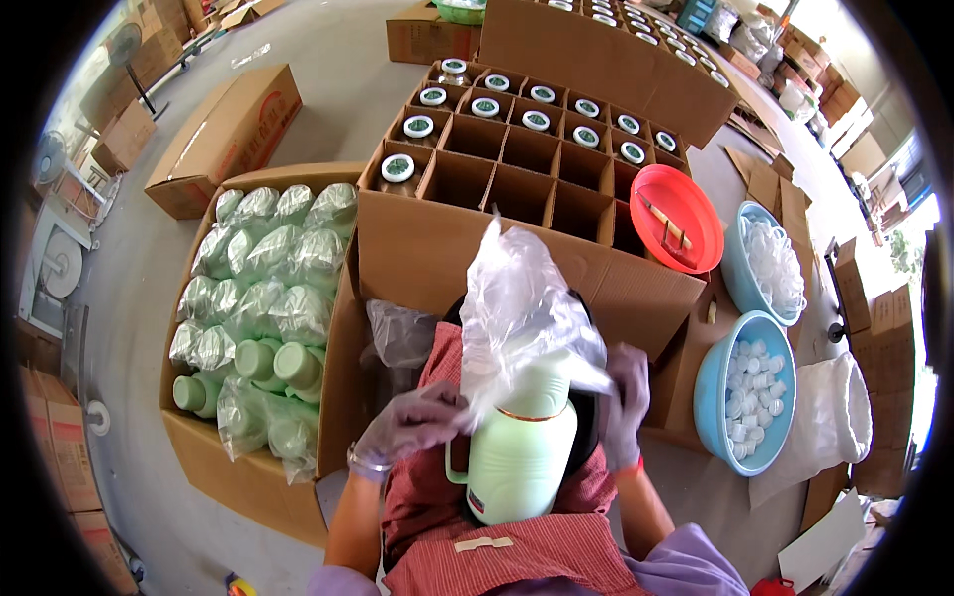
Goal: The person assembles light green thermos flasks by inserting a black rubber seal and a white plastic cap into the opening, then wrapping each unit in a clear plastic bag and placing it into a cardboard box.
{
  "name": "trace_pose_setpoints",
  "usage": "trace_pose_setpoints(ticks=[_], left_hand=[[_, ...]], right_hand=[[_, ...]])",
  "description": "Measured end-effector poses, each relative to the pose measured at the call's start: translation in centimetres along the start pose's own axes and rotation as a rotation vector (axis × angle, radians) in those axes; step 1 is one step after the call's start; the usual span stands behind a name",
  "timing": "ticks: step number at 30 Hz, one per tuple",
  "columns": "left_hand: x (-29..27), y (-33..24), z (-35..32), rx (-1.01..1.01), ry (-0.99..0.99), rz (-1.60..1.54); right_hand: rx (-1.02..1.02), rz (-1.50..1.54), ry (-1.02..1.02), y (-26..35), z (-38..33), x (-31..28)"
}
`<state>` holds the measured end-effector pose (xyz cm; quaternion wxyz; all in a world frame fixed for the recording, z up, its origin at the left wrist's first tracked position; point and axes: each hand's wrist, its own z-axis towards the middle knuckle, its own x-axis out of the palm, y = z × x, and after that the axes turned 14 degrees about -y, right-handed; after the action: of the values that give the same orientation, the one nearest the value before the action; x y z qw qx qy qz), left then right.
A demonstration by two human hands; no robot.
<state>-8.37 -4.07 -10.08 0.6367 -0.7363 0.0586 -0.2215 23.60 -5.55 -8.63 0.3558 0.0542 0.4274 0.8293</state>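
Note:
A pale green thermos jug (522, 467) stands on my lap, its handle to the left. A clear plastic bag (512, 288) is draped over its top, puffed up above and flared at the lower edge. My left hand (412, 429), in a thin purple glove, is closed at the bag's left edge beside the jug's neck. On the other side my right hand (626, 402), gloved alike, has its fingers curled at the bag's right edge; it is slightly blurred. The jug's lid shows only through the film.
To the left, a carton (248, 467) holds several bagged green jugs. Ahead, a divided carton (517, 263) holds glass flask liners with white tops, beside a red bowl (676, 219) with tools. Blue basins (708, 397) of white parts stand at right, near a white sack (810, 417).

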Motion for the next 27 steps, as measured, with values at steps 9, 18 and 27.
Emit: trace_pose_setpoints(ticks=[9,18,27], left_hand=[[-0.4,-3.8,-7.5,-0.748,0.468,0.700],[4.8,-6.7,-1.7,-0.447,0.126,0.749],[-2.2,2.1,-18.8,-0.097,-0.783,-0.208]], right_hand=[[-0.575,-0.202,0.967,2.6,-9.3,-10.6],[-0.612,-0.320,0.948,2.3,-10.7,-9.8],[-0.071,0.329,0.833,10.3,-2.7,3.5]])
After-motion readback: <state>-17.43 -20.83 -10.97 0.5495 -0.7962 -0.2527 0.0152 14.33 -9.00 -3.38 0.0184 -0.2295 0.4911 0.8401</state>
